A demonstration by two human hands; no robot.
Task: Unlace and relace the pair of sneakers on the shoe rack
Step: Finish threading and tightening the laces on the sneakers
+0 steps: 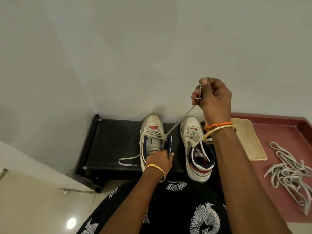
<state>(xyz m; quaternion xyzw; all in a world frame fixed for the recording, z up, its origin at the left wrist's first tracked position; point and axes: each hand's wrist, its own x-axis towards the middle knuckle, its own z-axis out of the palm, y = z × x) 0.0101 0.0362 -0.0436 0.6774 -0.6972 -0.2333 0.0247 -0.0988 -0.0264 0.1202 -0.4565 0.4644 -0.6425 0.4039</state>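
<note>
Midway: right hand [213,100] fingers pinching taut lace [179,121] from left sneaker [152,132], left hand [159,158] gripping its collar; right sneaker [194,141] half laced

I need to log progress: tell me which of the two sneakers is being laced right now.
The left sneaker: the right hand pulls its lace taut while the left hand holds its collar. The right sneaker sits untouched, laces slack.

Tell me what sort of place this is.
Probably a home entryway or hallway corner: a low black shoe rack against a plain wall, holding a pair of sneakers, with a tiled floor beside it.
</note>
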